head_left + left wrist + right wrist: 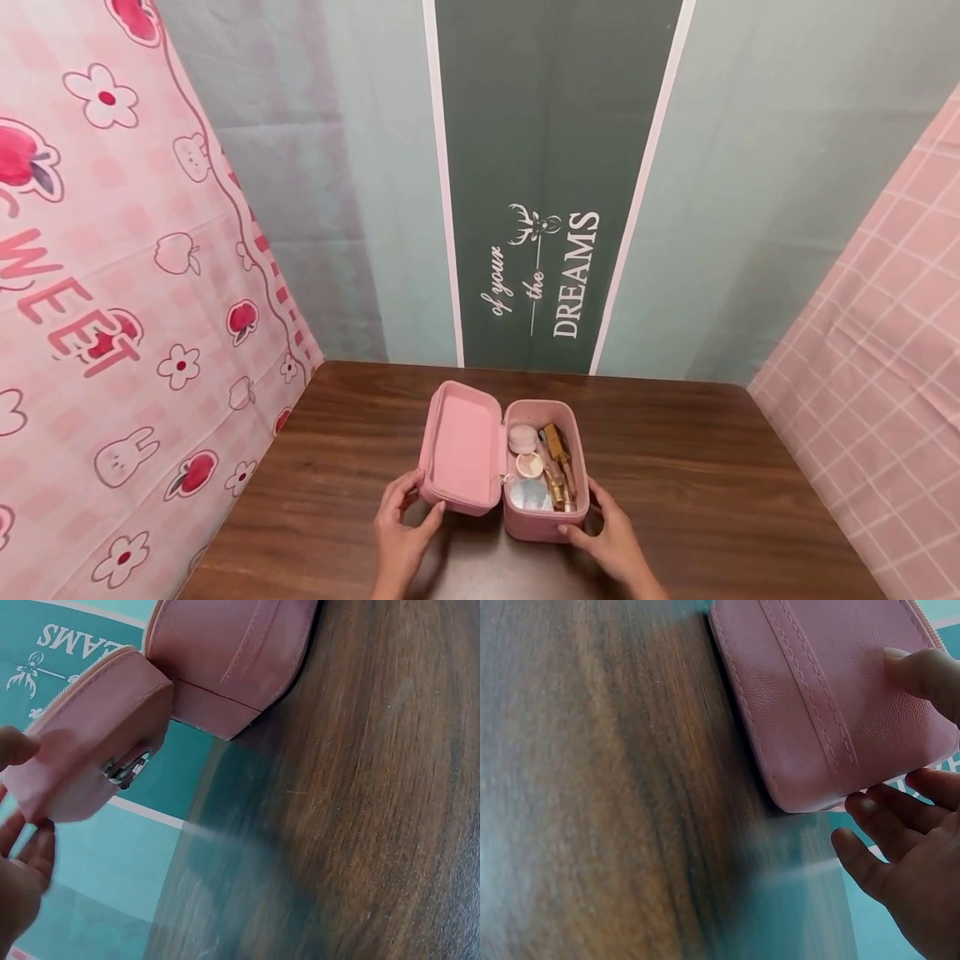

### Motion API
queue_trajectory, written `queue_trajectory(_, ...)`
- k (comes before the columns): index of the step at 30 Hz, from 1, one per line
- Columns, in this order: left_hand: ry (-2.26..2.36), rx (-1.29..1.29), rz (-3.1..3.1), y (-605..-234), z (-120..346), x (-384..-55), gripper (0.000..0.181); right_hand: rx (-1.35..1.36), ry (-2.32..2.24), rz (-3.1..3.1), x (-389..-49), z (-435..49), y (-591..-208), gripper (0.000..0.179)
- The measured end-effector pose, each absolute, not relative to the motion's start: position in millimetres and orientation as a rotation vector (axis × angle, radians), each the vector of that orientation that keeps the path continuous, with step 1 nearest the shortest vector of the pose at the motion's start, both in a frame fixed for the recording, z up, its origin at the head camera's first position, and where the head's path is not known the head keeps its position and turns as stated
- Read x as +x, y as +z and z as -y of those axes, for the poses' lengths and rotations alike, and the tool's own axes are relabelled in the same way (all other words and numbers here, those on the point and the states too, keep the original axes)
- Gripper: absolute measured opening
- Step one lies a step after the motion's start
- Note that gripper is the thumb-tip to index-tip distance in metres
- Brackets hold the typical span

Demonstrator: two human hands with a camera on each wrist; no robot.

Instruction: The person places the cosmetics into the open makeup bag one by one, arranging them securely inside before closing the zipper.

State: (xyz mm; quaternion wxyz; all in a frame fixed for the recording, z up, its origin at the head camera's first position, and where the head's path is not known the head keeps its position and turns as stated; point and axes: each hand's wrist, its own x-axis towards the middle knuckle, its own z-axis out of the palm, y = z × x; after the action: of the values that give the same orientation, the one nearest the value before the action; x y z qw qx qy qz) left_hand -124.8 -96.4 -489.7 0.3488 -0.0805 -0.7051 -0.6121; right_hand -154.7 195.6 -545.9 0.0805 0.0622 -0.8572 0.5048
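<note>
A pink cosmetic case [546,527] stands on the table with its lid [465,446] swung out to the left. Inside it lie a round compact [522,438], a three-part palette [529,465], a round silvery disc [530,494] and several gold-toned tubes [556,475]. My left hand [402,525] pinches the lid's near left corner between thumb and fingers; the left wrist view shows the lid raised off the table, a metal zipper pull [127,766] on its side. My right hand [609,537] grips the body's near right corner, thumb [926,679] on the front wall, fingers along the side.
The brown wooden table [697,483] reaches to a green and teal curtain [532,167] at the back. Pink patterned cloth [135,292] hangs at the left, and pink checked cloth [892,350] at the right.
</note>
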Motion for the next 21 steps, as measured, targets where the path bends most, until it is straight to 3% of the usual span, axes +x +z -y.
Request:
queue_trajectory(12,-2.004,-0.258,1.477,-519.2,93.8,-136.6,0.052,0.2,1.509,2.519,-147.6,-190.1,-535.9,0.081)
queue_trajectory(21,-1.892,-0.209,1.583,-516.1,92.5,-138.7,0.039,0.2,1.384,2.47,-148.3,-195.7,-546.3,0.076)
